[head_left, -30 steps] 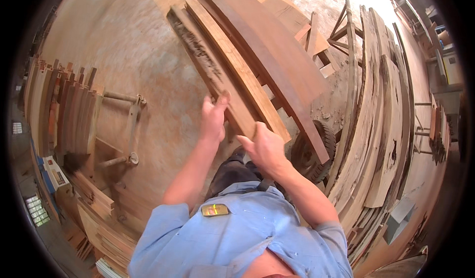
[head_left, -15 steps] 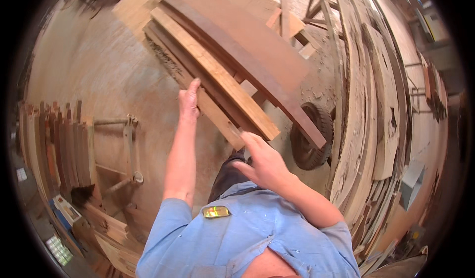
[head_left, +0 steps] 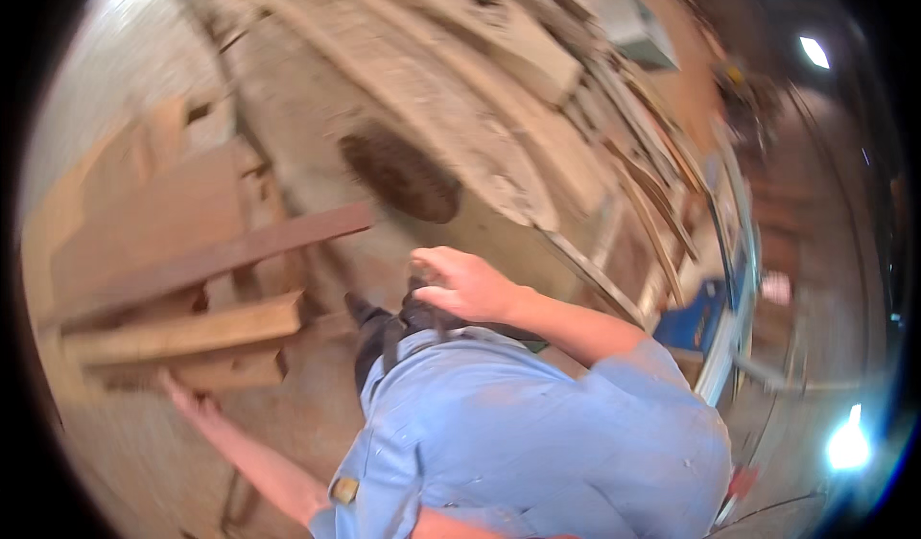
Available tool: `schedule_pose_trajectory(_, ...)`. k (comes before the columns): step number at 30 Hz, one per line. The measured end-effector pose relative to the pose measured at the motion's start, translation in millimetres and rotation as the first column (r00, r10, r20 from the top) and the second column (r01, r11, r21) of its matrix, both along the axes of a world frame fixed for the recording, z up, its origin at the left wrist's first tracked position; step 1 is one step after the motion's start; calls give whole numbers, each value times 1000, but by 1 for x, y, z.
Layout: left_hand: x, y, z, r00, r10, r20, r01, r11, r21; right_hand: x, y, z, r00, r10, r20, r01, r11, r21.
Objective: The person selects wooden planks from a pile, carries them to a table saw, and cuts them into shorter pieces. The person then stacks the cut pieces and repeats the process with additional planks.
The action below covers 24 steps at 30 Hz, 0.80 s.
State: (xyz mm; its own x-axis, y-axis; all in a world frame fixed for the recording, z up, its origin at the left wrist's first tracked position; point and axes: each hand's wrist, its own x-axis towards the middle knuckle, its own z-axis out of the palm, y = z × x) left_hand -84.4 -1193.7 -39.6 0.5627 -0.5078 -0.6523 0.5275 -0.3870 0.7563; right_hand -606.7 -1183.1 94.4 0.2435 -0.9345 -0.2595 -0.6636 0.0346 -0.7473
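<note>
My left hand (head_left: 189, 402) reaches out to the lower left, fingers spread, its tips at the underside of the lowest short plank (head_left: 230, 370) of a stack of wooden planks (head_left: 182, 328). It holds nothing. My right hand (head_left: 460, 282) hovers in front of my waist with the fingers loosely curled, and nothing is in it. A long dark board (head_left: 221, 256) lies on top of the stack, pointing right. The picture is motion-blurred.
A dark wheel (head_left: 401, 176) lies on the dusty concrete floor (head_left: 317, 117) beyond the stack. Long curved boards (head_left: 537, 127) lean at the upper right. A blue box (head_left: 696, 316) stands at the right beside a metal rail (head_left: 739, 280).
The view has swung round hard: the plank stack went from the upper middle to the left. My left hand slid off the planks' top to their lower end; the right stayed at my waist.
</note>
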Motion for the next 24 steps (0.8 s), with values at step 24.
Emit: schedule_pose_trajectory(24, -306, 106, -59, 624, -781, 15, 633, 517, 576, -601, 307, -118, 146, -739, -658, 900, 376, -222)
